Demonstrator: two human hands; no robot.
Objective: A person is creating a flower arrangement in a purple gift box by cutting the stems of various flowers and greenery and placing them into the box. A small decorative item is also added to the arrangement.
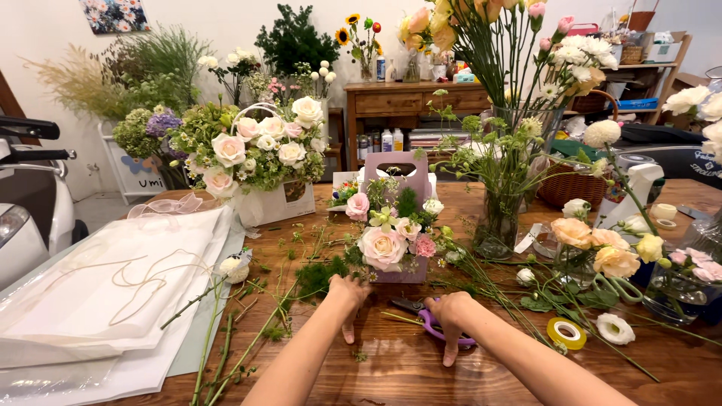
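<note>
A small mauve box (pixel 407 171) with a cut-out handle stands mid-table, filled with pale roses and small pink flowers (pixel 385 246). My left hand (pixel 348 294) rests on the wood at the arrangement's lower left, fingers curled, touching the greenery at its base. My right hand (pixel 450 313) lies over purple-handled scissors (pixel 432 325) just right of the box front, fingers spread down onto the table.
White wrapping sheets (pixel 113 286) cover the left of the table. Cut stems (pixel 226 346) litter the wood. A glass vase of tall flowers (pixel 500 218), a white flower basket (pixel 263 162), peach roses (pixel 594 248), a yellow tape roll (pixel 565 332) and a wicker basket (pixel 571 184) surround the arrangement.
</note>
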